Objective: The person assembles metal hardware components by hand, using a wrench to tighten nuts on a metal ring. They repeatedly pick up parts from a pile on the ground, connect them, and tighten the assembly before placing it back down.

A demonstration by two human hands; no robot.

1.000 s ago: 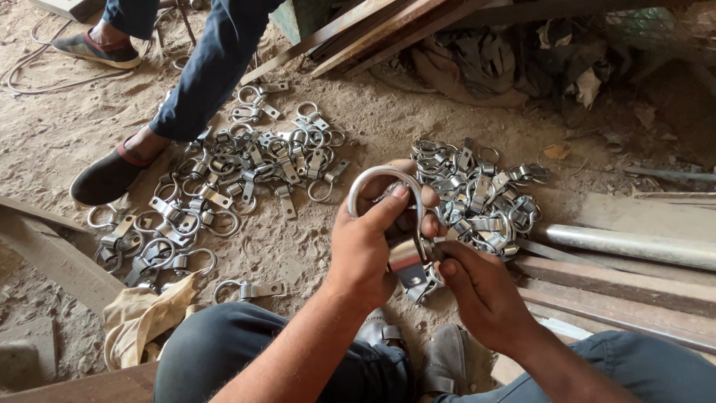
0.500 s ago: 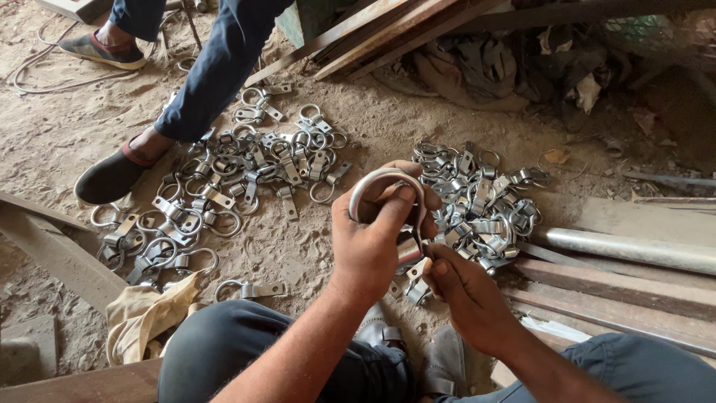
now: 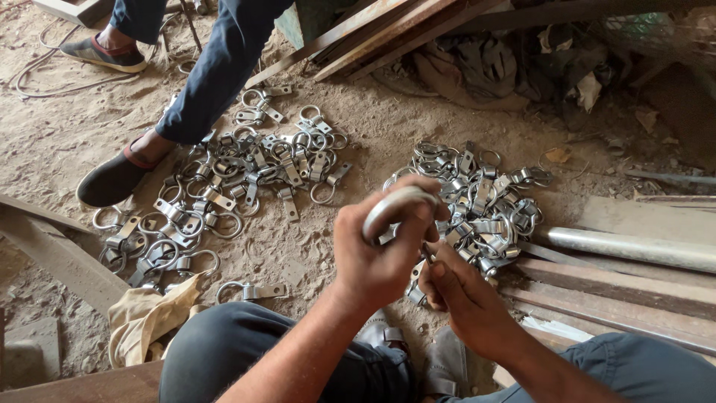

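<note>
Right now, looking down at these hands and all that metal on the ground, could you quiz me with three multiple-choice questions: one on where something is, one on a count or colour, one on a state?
1. Where does the steel pipe lie?
A. Right of the nearer clamp pile
B. Beside the cloth rag
C. Under the black shoe

2. How many piles of ring clamps lie on the dirt?
A. One
B. Two
C. Four

3. What is the left hand doing?
A. Resting open
B. Gripping a metal ring
C. Holding a hammer

Answers: 1 A, the pipe lies just right of that pile. 2 B, a second pile lies further left. 3 B, the fingers curl round the ring.
</note>
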